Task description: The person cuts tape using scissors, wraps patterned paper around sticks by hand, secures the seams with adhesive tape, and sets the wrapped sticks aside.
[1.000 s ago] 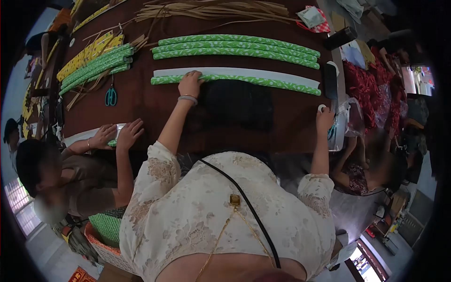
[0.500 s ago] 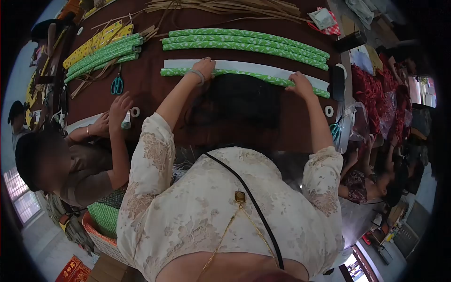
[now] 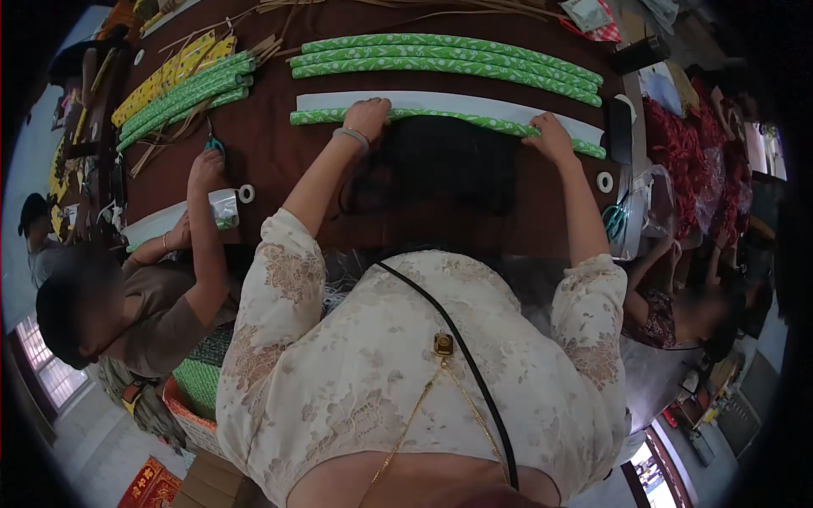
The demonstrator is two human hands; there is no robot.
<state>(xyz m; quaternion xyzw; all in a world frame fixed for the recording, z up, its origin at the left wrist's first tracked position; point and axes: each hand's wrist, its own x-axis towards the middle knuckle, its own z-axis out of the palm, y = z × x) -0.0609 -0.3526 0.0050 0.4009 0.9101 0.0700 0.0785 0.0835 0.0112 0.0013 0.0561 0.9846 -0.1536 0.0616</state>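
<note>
A green patterned sheet, partly rolled with its white side showing behind the roll, lies across the brown table. Near its left part my left hand has its fingers closed on the rolled edge. Toward the right end my right hand pinches the same edge between thumb and fingers. Behind it several finished green rolls lie side by side. A dark cloth-like thing is between my forearms. A white tape roll rests to the right, below my right hand's level.
At the left, a co-worker's hand is at teal scissors, beside another tape roll. Green and yellow rolls lie farther back. A black cylinder, teal scissors and red material are on the right.
My right hand has left the tape roll and taken the sheet's right part. My left hand has shifted right along the edge. The co-worker's hand has reached the left scissors.
</note>
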